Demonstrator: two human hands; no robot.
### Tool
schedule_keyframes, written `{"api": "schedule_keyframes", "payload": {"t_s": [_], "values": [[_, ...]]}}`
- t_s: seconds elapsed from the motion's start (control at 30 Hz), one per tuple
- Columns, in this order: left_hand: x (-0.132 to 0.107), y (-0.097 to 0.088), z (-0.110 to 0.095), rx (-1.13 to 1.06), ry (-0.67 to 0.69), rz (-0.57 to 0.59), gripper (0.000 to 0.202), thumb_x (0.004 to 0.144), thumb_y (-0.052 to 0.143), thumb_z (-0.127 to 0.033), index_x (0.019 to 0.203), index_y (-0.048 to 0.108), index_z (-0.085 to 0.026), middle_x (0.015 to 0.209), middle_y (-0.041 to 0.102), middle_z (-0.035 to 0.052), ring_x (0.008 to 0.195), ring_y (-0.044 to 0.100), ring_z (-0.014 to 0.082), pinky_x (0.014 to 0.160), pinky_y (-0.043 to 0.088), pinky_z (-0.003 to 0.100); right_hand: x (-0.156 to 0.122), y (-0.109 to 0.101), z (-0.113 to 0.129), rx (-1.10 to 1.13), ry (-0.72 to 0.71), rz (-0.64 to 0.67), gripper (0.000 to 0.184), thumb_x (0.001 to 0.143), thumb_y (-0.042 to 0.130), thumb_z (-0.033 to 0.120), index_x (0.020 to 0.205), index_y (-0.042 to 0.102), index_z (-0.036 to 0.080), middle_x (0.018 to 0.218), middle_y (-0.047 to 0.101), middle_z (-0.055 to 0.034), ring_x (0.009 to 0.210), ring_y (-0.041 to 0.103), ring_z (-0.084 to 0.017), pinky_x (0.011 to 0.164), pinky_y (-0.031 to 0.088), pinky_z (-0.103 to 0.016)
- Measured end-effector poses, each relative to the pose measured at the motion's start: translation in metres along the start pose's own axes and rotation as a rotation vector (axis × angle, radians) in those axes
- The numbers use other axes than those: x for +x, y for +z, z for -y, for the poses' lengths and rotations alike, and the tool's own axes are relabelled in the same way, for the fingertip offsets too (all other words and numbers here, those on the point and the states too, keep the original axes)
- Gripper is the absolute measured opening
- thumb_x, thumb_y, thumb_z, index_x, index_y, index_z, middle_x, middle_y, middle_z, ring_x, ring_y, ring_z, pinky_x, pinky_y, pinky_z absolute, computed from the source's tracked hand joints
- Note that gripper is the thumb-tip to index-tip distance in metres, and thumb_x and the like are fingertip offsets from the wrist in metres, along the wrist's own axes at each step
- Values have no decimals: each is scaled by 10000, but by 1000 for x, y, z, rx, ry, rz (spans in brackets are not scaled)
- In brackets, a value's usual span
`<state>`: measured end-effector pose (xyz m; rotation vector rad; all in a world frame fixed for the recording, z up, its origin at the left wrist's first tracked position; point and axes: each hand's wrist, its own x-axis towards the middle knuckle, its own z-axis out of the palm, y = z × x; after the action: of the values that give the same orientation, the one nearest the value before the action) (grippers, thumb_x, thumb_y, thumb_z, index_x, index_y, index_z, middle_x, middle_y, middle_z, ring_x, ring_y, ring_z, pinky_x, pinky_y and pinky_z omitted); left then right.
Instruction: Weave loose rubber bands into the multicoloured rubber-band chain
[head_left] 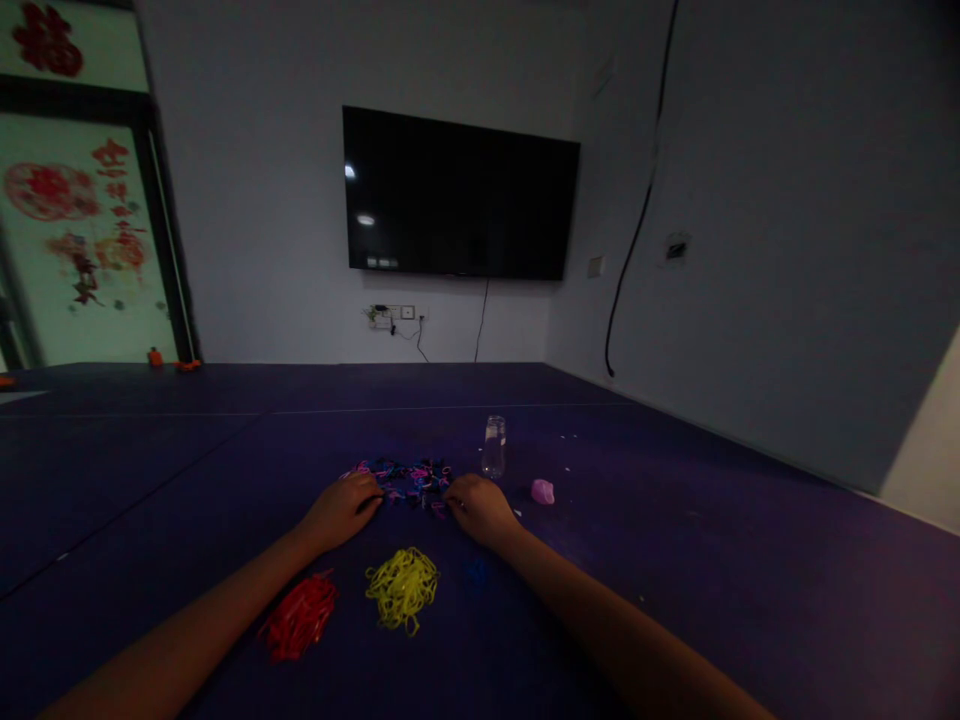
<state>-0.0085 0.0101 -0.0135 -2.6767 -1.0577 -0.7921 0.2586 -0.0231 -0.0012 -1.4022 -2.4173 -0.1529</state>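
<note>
A loose pile of mixed rubber bands (pixel 409 482), pink, blue and dark, lies spread between my two hands. At its left edge rests my left hand (pixel 346 510), with the thumb held apart from the bent fingers. On the other side, my right hand (pixel 480 508) has thumb and fingertips drawn together against the pile's edge; whatever they hold is too small to make out. Closer to me are a heap of yellow rubber bands (pixel 403 588) and a heap of red rubber bands (pixel 300 615), the latter beside my left forearm. A small dark blue cluster (pixel 477 571) sits below my right hand.
Just beyond my right hand stands a clear glass bottle (pixel 493 447). A crumpled pink lump (pixel 542 491) lies to its right, near small white scraps. The purple surface (pixel 712 560) reaches back to the wall, where a television (pixel 459 195) hangs. Orange items (pixel 155 357) are far left.
</note>
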Motion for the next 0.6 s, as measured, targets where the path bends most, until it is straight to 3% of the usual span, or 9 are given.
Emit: {"api": "schedule_keyframes", "payload": {"t_s": [0.3,0.6], "values": [[0,-2,-1,-3,-5,13,185,884,466,-191,895,651,-187,913,669,71,892,613,208,826,476,333,2,5,-3,25,44,-18,272,883,446,155,1026,673,197,1036,678,-70,1001,583,-185,874,413,-260],[0,0,0,7,0,11,179,873,461,-175,875,640,-188,903,667,63,884,608,199,826,474,325,1,9,-6,121,-22,-130,408,884,378,79,1212,597,185,1131,622,-93,1043,561,-173,919,425,-264]]}}
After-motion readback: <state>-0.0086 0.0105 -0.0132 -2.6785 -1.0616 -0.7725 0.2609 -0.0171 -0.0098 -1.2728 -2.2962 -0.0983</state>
